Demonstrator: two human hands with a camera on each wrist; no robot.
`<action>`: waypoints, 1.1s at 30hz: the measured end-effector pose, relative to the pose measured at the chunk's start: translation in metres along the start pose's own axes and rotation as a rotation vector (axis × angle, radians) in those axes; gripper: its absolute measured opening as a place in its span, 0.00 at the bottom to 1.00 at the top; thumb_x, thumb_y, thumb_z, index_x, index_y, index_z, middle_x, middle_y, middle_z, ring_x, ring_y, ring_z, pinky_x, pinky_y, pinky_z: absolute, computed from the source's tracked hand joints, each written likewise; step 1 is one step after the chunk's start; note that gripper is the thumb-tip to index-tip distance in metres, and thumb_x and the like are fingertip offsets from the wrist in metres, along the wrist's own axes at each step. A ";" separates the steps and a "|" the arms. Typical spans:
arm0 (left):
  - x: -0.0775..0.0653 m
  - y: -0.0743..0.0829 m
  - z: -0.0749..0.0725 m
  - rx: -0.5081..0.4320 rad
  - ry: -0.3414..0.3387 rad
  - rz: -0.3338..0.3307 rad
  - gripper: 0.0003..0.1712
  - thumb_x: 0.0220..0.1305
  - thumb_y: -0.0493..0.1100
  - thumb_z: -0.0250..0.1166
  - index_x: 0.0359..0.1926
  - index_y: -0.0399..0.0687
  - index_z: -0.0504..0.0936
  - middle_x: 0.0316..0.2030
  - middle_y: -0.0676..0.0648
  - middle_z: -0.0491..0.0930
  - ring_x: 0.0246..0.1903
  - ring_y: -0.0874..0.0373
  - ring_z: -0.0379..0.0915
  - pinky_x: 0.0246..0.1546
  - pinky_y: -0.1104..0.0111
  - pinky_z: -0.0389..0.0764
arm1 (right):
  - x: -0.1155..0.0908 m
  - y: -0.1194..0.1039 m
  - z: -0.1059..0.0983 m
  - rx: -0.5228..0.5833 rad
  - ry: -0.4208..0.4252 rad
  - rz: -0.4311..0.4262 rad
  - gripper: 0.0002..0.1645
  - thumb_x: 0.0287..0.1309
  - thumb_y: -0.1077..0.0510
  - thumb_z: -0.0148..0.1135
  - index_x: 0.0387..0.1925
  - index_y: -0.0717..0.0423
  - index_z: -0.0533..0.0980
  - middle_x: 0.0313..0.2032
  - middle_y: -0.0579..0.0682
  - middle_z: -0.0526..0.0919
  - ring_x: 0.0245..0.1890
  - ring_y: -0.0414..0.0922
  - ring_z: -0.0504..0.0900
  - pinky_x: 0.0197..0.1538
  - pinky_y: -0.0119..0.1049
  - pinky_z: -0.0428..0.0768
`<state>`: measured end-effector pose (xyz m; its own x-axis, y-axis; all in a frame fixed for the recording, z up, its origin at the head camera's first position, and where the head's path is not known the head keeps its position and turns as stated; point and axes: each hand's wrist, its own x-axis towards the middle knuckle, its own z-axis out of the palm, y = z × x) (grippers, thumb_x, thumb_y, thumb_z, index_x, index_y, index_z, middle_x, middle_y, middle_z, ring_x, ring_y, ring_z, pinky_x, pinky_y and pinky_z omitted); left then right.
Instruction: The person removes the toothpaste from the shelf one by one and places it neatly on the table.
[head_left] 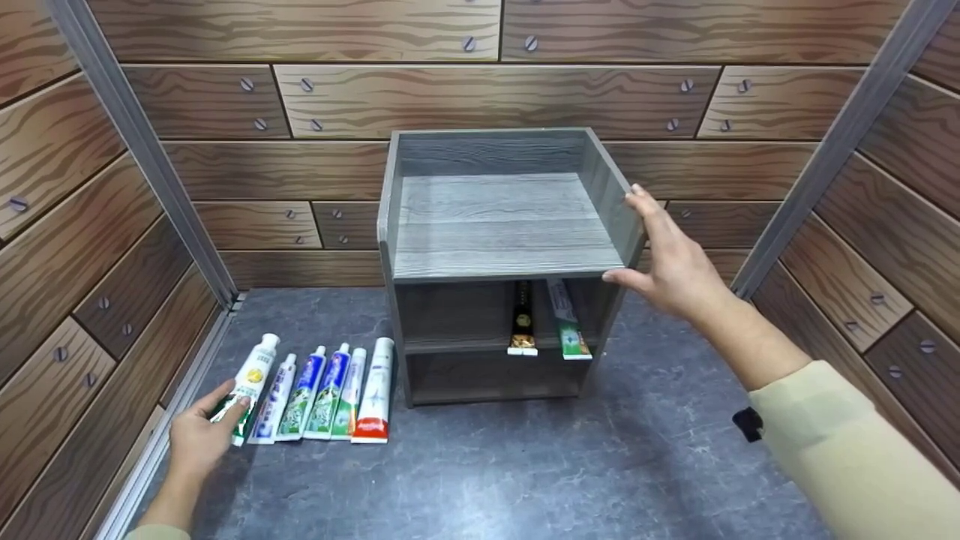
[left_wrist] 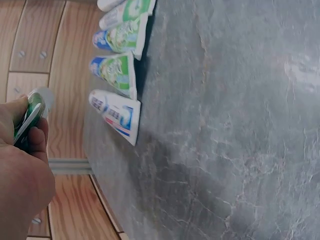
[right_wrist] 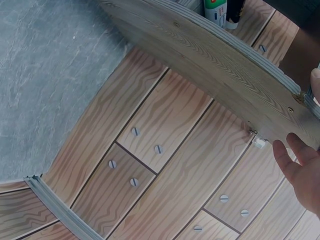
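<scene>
At the left, my left hand point(head_left: 201, 439) pinches a white and green toothpaste tube point(head_left: 255, 367) near its flat green end. In the left wrist view this tube point(left_wrist: 31, 116) is held between thumb and fingers, raised off the floor. Beside it several other toothpaste tubes point(head_left: 330, 394) lie in a row, caps away from me. My right hand point(head_left: 679, 270) touches the right side panel of a grey wooden shelf unit point(head_left: 502, 225), thumb at the front edge and fingers extended along the panel. The right wrist view shows its fingers point(right_wrist: 295, 150) against the panel's outer face.
In the unit's middle compartment lie a black and gold tube point(head_left: 523, 319) and a green and white tube point(head_left: 570, 322), their ends jutting past the front. Below is a lower compartment point(head_left: 495, 375). Wood-patterned walls point(head_left: 480, 97) enclose the grey floor point(head_left: 510, 480) at the back and sides.
</scene>
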<state>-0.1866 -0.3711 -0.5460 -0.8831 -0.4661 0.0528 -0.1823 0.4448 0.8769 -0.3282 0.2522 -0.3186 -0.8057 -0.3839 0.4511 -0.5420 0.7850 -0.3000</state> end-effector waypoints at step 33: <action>0.018 -0.052 0.017 0.058 -0.087 -0.145 0.34 0.77 0.43 0.64 0.77 0.37 0.68 0.74 0.26 0.64 0.69 0.35 0.67 0.48 0.65 0.82 | 0.000 -0.001 0.000 -0.011 0.011 -0.020 0.63 0.56 0.52 0.83 0.81 0.55 0.52 0.83 0.60 0.52 0.75 0.68 0.63 0.67 0.69 0.69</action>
<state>-0.2007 -0.3892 -0.5987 -0.8793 -0.4619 -0.1164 -0.3334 0.4223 0.8429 -0.3278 0.2518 -0.3184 -0.7921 -0.3940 0.4662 -0.5550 0.7828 -0.2815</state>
